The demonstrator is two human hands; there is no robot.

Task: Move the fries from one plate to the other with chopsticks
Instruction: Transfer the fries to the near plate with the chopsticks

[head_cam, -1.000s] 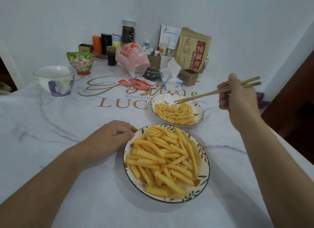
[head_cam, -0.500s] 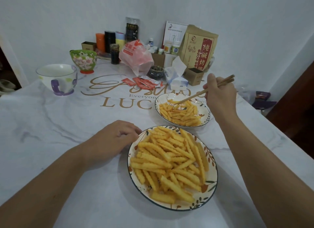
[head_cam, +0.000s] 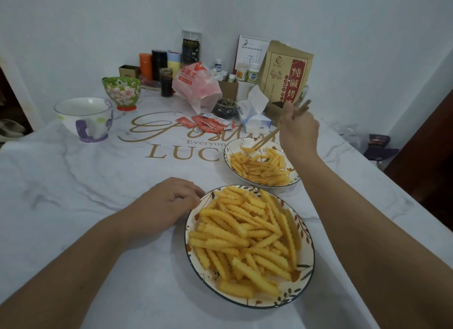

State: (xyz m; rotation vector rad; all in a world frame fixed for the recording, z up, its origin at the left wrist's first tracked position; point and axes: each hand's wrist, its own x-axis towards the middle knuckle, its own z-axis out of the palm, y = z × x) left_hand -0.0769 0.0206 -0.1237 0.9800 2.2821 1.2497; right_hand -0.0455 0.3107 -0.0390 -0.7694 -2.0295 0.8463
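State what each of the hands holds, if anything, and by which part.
The right hand grips the chopsticks near their upper ends. The left hand holds nothing; it rests beside the near plate.

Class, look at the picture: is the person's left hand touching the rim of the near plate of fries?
Touching. The head view shows the left hand resting on the table with its curled fingertips against the near plate at its upper-left rim, no gap visible.

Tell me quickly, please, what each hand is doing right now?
Left hand: loosely curled, holding nothing, by the near plate.
Right hand: grips the chopsticks.
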